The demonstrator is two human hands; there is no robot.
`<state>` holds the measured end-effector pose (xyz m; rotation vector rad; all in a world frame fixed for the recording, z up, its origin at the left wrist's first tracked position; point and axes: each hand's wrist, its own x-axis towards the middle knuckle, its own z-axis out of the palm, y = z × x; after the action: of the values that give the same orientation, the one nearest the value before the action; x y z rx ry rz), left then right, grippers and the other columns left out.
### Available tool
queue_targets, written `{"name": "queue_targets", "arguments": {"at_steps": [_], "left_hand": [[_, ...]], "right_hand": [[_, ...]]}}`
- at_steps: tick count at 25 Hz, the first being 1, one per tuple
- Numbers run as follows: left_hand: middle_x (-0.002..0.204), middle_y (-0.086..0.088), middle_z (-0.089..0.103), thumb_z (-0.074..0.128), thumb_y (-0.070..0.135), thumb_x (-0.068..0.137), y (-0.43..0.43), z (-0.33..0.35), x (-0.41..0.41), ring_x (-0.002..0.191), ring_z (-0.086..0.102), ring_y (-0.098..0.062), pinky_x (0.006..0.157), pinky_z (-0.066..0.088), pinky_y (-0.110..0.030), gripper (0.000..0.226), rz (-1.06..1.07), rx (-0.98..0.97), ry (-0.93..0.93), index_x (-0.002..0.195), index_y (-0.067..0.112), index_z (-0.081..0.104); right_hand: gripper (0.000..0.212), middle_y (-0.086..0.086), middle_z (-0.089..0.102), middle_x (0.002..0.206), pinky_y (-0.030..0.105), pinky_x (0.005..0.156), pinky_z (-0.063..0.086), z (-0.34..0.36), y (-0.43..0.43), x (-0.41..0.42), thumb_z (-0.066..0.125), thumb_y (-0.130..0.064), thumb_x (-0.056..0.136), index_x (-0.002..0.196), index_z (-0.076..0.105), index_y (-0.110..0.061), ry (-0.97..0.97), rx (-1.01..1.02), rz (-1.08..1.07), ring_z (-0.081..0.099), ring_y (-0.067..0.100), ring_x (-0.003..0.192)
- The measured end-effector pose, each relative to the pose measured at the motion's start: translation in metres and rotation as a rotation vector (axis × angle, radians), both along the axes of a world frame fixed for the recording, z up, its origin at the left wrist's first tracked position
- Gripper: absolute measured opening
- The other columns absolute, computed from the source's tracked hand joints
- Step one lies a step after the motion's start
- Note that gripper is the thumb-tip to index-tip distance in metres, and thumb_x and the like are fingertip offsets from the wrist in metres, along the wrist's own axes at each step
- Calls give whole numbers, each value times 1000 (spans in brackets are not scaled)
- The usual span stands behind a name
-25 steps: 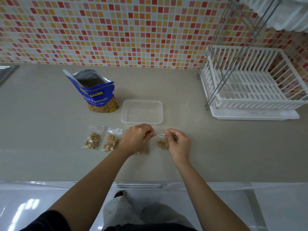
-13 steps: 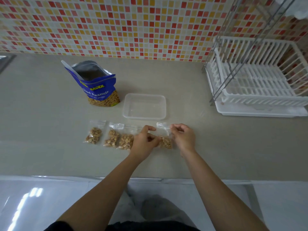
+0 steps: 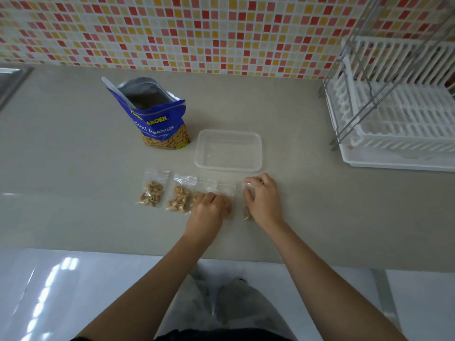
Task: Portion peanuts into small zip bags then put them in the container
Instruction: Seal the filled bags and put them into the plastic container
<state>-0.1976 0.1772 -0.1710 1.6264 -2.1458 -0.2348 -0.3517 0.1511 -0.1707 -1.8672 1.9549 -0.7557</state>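
**Hands on the last two bags, container unfilled**

Right hand (image 3: 264, 200), at centre frame, lies curled over the rightmost zip bag (image 3: 247, 212), fingers around its clear top edge; it looks like a loose hold, though the palm hides most of the bag. The left hand (image 3: 208, 208) rests knuckles-up on the neighbouring bag (image 3: 226, 193), and whether it pinches or only presses I cannot tell.

Five filled bags form a row on the desk (image 3: 73, 168); the leftmost bag (image 3: 153, 191) and the next one (image 3: 181, 196) lie free, left of centre. Each is probably light, limp and slick, with nuts that shift and sag. The empty strip under the zip seems the best place to pinch.

The clear container (image 3: 229, 150) sits just above the row, empty and open, so each bag needs only a short lift over a low rim. The blue peanut pouch (image 3: 157, 119) stands open at upper left and could tip if brushed. The dish rack (image 3: 398, 114) is well apart at the right. The desk's near edge runs close below the row.
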Motion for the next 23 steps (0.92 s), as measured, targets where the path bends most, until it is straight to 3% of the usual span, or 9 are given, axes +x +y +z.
{"name": "queue_targets", "arguments": {"at_steps": [3, 6, 9, 11, 13, 16, 18, 20, 23], "left_hand": [[67, -9, 63, 68, -3, 63, 1, -10, 8, 61, 57, -29, 66, 44, -31, 15, -89, -49, -63, 75, 8, 69], [70, -9, 66, 73, -3, 62, -1, -9, 3, 60, 58, -26, 58, 51, -29, 19, -146, -51, -62, 78, 7, 71], [67, -7, 65, 71, -2, 64, -2, -7, 3, 58, 56, -25, 56, 49, -29, 14, -194, -43, -63, 73, 9, 70], [72, -10, 65, 61, 4, 74, -5, -4, 6, 64, 58, -28, 58, 51, -32, 10, -159, 12, 35, 78, 8, 69], [92, -15, 66, 57, 9, 82, -11, 4, 8, 82, 61, -33, 72, 53, -37, 17, -18, 94, 206, 97, 5, 66], [110, -15, 65, 63, 14, 84, -22, 20, 11, 99, 60, -27, 86, 45, -29, 39, 30, 257, 336, 121, 4, 55], [98, -7, 68, 64, 14, 84, -28, 35, 12, 88, 62, -15, 84, 46, -19, 37, -2, 383, 432, 120, 10, 58], [79, 2, 67, 66, 13, 82, -35, 47, 16, 67, 59, 2, 71, 46, -9, 29, -11, 490, 522, 111, 12, 64], [73, 2, 68, 68, 10, 81, -45, 67, 27, 60, 60, 7, 64, 42, -5, 25, -115, 600, 637, 106, 11, 65]], "right_hand": [[24, 15, 56, 101, 40, 83, 47, -1, -10, 18, 61, -24, 84, 103, 67, -12, 132, 109, 118, 52, 35, 94], [30, 11, 53, 109, 37, 87, 40, -4, -14, 17, 58, -33, 86, 110, 64, -15, 253, 218, 104, 47, 30, 103], [20, 9, 55, 106, 36, 86, 39, -1, -13, 13, 62, -28, 84, 98, 66, -15, 201, 205, 88, 47, 29, 100], [11, 9, 59, 99, 37, 82, 41, 3, -11, 13, 65, -23, 81, 87, 66, -14, 152, 146, 96, 50, 30, 95], [5, 8, 64, 90, 37, 77, 42, 7, -5, 12, 65, -18, 81, 83, 64, -13, 107, 71, 126, 54, 32, 88], [7, 4, 69, 85, 34, 72, 48, 15, 11, 8, 61, -9, 83, 90, 59, -13, -118, 66, 148, 63, 25, 82], [20, -1, 69, 82, 30, 73, 52, 21, 20, 7, 61, -9, 84, 99, 54, -20, -352, 141, 96, 66, 17, 77], [35, -5, 70, 81, 26, 76, 51, 29, 26, 7, 62, -9, 85, 104, 45, -33, -599, 162, 7, 67, 12, 76], [42, -2, 70, 86, 17, 72, 50, 47, 28, 3, 63, -8, 85, 108, 43, -37, -774, 107, -74, 68, 6, 77]]}}
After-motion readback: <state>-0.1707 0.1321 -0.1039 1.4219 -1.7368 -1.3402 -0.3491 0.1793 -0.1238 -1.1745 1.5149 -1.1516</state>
